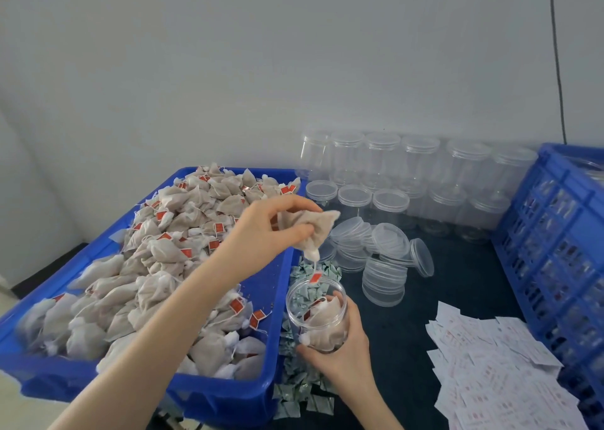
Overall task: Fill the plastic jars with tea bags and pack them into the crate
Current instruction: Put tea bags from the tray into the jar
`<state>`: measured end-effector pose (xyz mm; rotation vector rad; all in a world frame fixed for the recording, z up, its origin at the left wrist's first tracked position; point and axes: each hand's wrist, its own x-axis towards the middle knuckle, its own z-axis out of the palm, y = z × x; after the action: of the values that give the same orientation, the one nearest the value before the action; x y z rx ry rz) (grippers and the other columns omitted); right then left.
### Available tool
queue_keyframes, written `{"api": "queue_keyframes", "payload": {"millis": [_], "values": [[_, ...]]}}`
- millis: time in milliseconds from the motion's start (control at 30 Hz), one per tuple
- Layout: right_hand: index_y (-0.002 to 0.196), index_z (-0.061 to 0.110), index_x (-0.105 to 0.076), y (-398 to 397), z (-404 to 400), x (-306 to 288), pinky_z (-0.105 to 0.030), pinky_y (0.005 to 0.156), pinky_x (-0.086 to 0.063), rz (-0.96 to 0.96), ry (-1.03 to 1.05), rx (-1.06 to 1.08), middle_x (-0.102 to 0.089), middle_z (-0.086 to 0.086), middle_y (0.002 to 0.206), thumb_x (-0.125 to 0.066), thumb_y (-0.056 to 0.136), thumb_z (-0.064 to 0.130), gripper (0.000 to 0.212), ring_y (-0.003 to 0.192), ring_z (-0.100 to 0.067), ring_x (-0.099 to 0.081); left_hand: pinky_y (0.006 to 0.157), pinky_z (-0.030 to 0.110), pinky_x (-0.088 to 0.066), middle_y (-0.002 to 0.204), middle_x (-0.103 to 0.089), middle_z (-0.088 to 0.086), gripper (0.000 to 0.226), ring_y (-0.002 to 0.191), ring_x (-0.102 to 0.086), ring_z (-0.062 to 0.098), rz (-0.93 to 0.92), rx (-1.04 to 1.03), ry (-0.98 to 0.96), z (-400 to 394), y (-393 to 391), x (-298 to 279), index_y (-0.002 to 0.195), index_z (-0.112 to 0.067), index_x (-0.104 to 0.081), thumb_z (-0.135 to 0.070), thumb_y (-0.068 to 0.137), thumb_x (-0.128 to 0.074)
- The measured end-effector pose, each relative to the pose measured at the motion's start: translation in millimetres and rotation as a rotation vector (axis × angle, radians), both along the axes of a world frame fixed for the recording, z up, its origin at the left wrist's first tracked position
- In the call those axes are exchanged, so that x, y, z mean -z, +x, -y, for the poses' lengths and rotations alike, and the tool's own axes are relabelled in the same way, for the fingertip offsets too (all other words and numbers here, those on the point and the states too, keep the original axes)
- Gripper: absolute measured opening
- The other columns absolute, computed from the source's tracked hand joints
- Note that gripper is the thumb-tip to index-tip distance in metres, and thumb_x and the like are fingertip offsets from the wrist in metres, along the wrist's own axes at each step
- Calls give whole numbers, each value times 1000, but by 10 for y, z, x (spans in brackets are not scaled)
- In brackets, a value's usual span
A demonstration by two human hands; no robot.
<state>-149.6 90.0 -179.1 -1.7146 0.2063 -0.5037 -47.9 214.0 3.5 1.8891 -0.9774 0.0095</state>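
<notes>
left hand (261, 230) pinches tea bag (318, 225) | right hand (340, 348) grips jar (318, 312)

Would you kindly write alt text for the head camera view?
A left hand pinches a tea bag above an open plastic jar gripped by the right hand. A blue tray of tea bags sits left, a blue crate right.

Dark table (464, 298): jars (385, 155), lids (385, 266), slips (496, 374)
</notes>
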Motion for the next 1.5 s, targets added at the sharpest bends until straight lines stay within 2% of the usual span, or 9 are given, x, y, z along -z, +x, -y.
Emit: {"api": "queue_keyframes", "payload": {"millis": [200, 400, 600, 700, 833, 967, 1167, 1267, 1500], "values": [[115, 72, -37, 0, 111, 8, -7, 81, -47, -26, 4, 28, -57, 36, 117, -87, 43, 44, 92, 109, 10, -57, 62, 8, -43, 92, -69, -14, 18, 62, -56, -10, 87, 19, 413, 257, -122, 359, 99, -33, -61, -30, 83, -68], [109, 79, -33, -13, 188, 13, -7, 73, -49, -56, 4, 70, -59, 37, 111, -85, 40, 45, 93, 101, 11, -60, 95, 27, -30, 94, -63, -11, 7, 100, -50, 9, 391, -25, 754, 434, -183, 601, 94, -32, -64, -34, 88, -60], [113, 69, -40, -48, 230, 5, -6, 73, -49, -33, 20, 100, -62, 33, 112, -88, 47, 42, 85, 100, 9, -62, 71, 28, -50, 98, -68, -12, 17, 90, -60, 8, 293, 18, 732, 518, -181, 418, 96, -34, -73, -25, 88, -60], [116, 70, -38, -55, 255, -20, -7, 75, -49, -25, -4, 109, -62, 32, 113, -84, 46, 45, 87, 102, 7, -62, 60, 28, -44, 86, -67, -3, 21, 81, -59, 19, 345, 110, 944, 619, -244, 457, 88, -27, -74, -15, 85, -58], [122, 70, -35, -89, 288, -1, -19, 89, -51, -29, -6, 80, -59, 28, 123, -88, 44, 42, 99, 113, 5, -59, 50, 27, -26, 59, -35, -2, 29, 75, -47, 29, 398, 154, 1078, 736, -238, 508, 57, -25, -47, -8, 79, -55], [120, 69, -38, -104, 352, -1, -24, 87, -54, -11, -11, 105, -62, 27, 119, -87, 46, 39, 94, 108, 1, -63, 52, 26, -34, 70, -52, -3, 23, 77, -52, 21, 396, 200, 997, 804, -233, 508, 78, -30, -70, -14, 84, -54], [114, 59, -48, -160, 526, -39, -14, 75, -52, 43, 24, 179, -64, 26, 111, -84, 44, 40, 81, 99, 2, -65, 74, 31, -54, 94, -70, -11, 19, 84, -63, 9, 266, -51, 481, 865, -18, 465, 98, -29, -72, -23, 92, -55], [110, 62, -49, -204, 625, -26, -7, 73, -48, 64, 50, 223, -62, 28, 110, -84, 41, 38, 81, 100, 4, -63, 71, 31, -50, 104, -67, 0, 21, 91, -63, 21, 355, -147, 772, 933, 149, 596, 104, -22, -68, -19, 93, -50], [110, 63, -48, -258, 797, 38, -7, 78, -46, 82, 24, 272, -61, 26, 111, -85, 43, 26, 84, 103, 4, -61, 73, 32, -46, 112, -65, 7, 34, 103, -61, 28, 266, 232, 1237, 1059, 192, 1156, 116, -15, -63, -31, 86, -67]]}}
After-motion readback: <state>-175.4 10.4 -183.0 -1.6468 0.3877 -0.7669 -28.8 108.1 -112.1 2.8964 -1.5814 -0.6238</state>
